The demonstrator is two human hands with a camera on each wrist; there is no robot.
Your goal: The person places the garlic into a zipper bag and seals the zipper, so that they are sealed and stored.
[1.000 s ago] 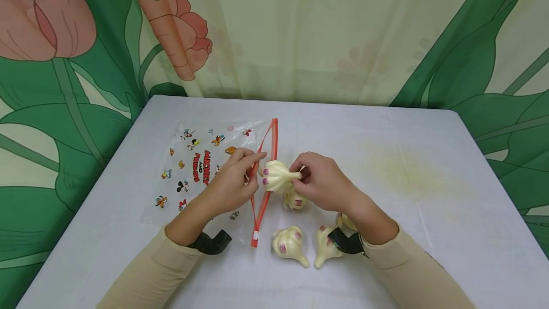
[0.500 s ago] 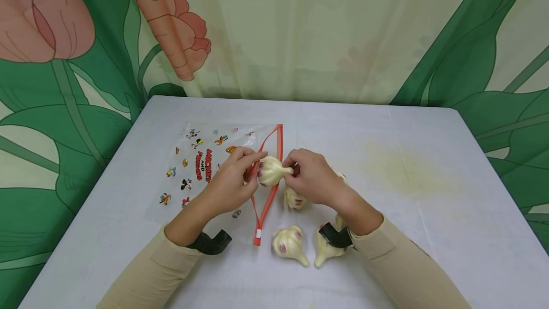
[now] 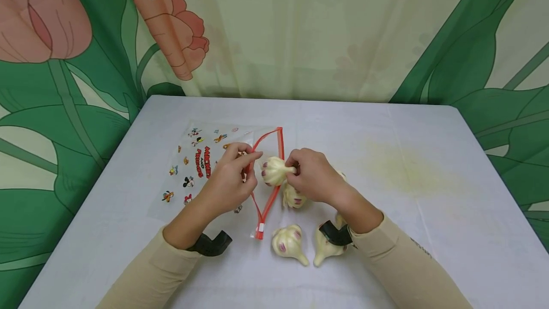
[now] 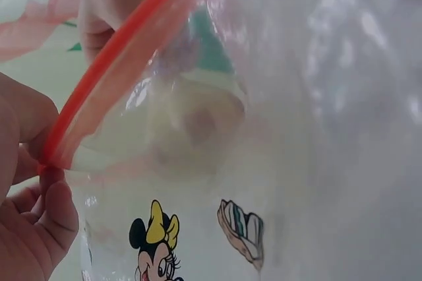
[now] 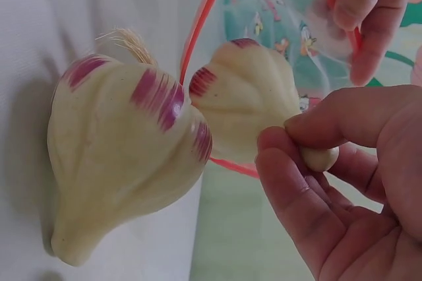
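Observation:
A clear zip bag (image 3: 206,166) printed with cartoon figures lies on the white table (image 3: 386,194), its red zip edge (image 3: 268,180) lifted open. My left hand (image 3: 231,178) pinches the upper red edge (image 4: 99,76) and holds the mouth apart. My right hand (image 3: 310,175) holds a cream garlic bulb (image 3: 273,170) with purple streaks by its stem, at the bag's mouth (image 5: 247,99). Another garlic bulb (image 5: 122,156) lies on the table just below it. Two more bulbs (image 3: 289,242) (image 3: 326,249) lie near my right wrist.
A floral green and cream curtain (image 3: 300,32) hangs behind the table. A faint yellowish stain (image 3: 403,170) marks the cloth to the right. Black straps sit on both wrists.
My right hand has carried the garlic bulb left to the bag's mouth. My left hand has lifted the red zip edge higher, so the opening is wider.

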